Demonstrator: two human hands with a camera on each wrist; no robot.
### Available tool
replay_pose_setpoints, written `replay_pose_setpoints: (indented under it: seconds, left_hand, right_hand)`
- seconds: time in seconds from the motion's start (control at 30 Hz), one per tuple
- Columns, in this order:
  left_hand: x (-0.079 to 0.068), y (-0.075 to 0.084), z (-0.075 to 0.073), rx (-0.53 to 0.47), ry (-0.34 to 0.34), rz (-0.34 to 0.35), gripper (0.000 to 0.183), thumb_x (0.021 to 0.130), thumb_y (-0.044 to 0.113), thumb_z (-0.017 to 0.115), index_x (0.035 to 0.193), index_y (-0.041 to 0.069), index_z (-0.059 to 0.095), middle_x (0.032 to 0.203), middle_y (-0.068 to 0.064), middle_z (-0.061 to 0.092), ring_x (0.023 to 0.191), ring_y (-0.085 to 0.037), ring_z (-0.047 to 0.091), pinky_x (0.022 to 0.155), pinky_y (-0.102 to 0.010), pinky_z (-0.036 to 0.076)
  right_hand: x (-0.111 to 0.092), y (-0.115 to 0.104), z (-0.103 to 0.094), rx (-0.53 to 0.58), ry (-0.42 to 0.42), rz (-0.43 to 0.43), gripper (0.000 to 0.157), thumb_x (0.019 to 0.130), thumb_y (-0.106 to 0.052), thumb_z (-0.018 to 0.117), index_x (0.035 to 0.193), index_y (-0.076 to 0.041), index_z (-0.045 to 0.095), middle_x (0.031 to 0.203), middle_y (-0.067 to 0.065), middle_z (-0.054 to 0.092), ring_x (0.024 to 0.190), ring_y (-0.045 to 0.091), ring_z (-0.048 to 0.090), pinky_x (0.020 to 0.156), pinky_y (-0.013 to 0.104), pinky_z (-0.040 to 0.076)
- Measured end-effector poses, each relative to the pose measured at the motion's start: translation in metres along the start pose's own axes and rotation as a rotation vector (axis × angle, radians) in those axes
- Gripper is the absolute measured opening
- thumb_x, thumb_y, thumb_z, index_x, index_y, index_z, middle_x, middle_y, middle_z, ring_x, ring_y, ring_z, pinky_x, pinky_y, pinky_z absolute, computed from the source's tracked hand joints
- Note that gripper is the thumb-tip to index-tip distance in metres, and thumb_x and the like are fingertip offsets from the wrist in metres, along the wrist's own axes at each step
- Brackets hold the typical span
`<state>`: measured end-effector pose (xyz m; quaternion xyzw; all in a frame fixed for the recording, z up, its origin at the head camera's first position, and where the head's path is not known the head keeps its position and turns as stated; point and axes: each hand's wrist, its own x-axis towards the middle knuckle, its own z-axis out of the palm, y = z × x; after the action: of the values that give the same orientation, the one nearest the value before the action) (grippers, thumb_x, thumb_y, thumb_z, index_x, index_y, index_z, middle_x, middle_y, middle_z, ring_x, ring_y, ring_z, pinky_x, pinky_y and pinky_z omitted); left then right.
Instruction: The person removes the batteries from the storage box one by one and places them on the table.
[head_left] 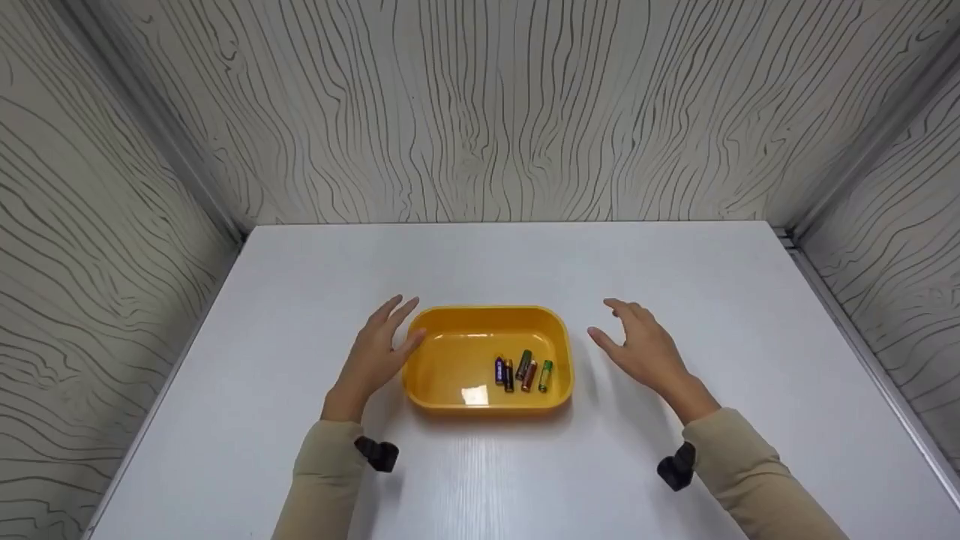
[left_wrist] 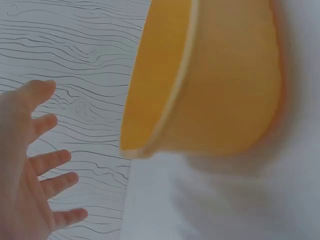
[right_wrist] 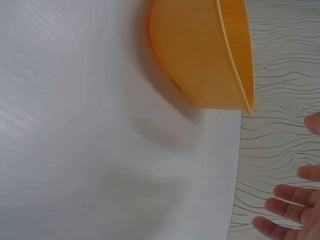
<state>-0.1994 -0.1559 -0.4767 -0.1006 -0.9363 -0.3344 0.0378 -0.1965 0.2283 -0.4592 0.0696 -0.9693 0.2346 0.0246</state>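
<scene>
A yellow plastic basin [head_left: 442,375] with rounded corners sits on the white table. Several small batteries [head_left: 545,376] lie together in its right half, with purple, dark, red and green wrappers. My left hand [head_left: 373,354] hovers at the basin's left side, fingers spread and thumb overlapping the rim in the head view. In the left wrist view those fingers [left_wrist: 50,162] stand apart from the basin wall [left_wrist: 225,85]. Off the basin's right side is my right hand [head_left: 643,349], its fingers loosely extended and nothing in them. The right wrist view shows a gap between that hand and the basin.
The white table [head_left: 480,262] reaches back to a wood-grain patterned panel [head_left: 480,112]. Similar panels rise at the left and right, with metal strips along their corners. A small black camera [head_left: 677,466] is strapped at each sleeved wrist.
</scene>
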Motion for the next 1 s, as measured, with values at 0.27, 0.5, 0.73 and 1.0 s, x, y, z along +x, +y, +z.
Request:
replay_pose_setpoints:
  seconds: [0.27, 0.5, 0.73, 1.0]
  left_hand:
    - [-0.017, -0.032, 0.024, -0.387, -0.038, -0.115, 0.051, 0.095, 0.034, 0.061, 0.144, 0.022, 0.049, 0.156, -0.010, 0.036, 0.147, -0.034, 0.028, 0.117, -0.059, 0.022]
    - [-0.024, -0.048, 0.039, -0.626, -0.036, -0.180, 0.046, 0.097, 0.024, 0.060, 0.142, 0.020, 0.051, 0.152, -0.005, 0.044, 0.142, -0.028, 0.037, 0.119, -0.052, 0.025]
    - [-0.025, -0.055, 0.047, -0.690, -0.030, -0.223, 0.049, 0.097, 0.024, 0.060, 0.144, 0.015, 0.049, 0.149, -0.008, 0.048, 0.139, -0.027, 0.041, 0.118, -0.047, 0.029]
    - [-0.022, -0.063, 0.053, -0.803, -0.046, -0.215, 0.050, 0.097, 0.020, 0.060, 0.144, 0.011, 0.047, 0.148, -0.009, 0.048, 0.141, -0.028, 0.039, 0.119, -0.049, 0.026]
  right_hand:
    - [-0.007, -0.014, 0.015, 0.051, -0.027, -0.056, 0.050, 0.092, -0.030, 0.065, 0.133, -0.003, 0.054, 0.110, 0.017, 0.063, 0.093, 0.028, 0.060, 0.080, 0.043, 0.053]
    - [-0.008, -0.028, 0.027, 0.098, -0.088, -0.054, 0.037, 0.091, -0.024, 0.067, 0.121, -0.002, 0.063, 0.094, 0.007, 0.063, 0.078, 0.016, 0.054, 0.069, 0.029, 0.047]
    - [-0.009, -0.042, 0.037, 0.125, -0.114, -0.101, 0.032, 0.090, -0.020, 0.069, 0.115, -0.002, 0.066, 0.082, 0.000, 0.059, 0.071, 0.011, 0.048, 0.063, 0.023, 0.043]
    - [-0.004, -0.062, 0.050, 0.158, -0.205, -0.155, 0.032, 0.088, -0.022, 0.071, 0.114, -0.004, 0.067, 0.080, -0.003, 0.058, 0.071, 0.009, 0.048, 0.063, 0.021, 0.042]
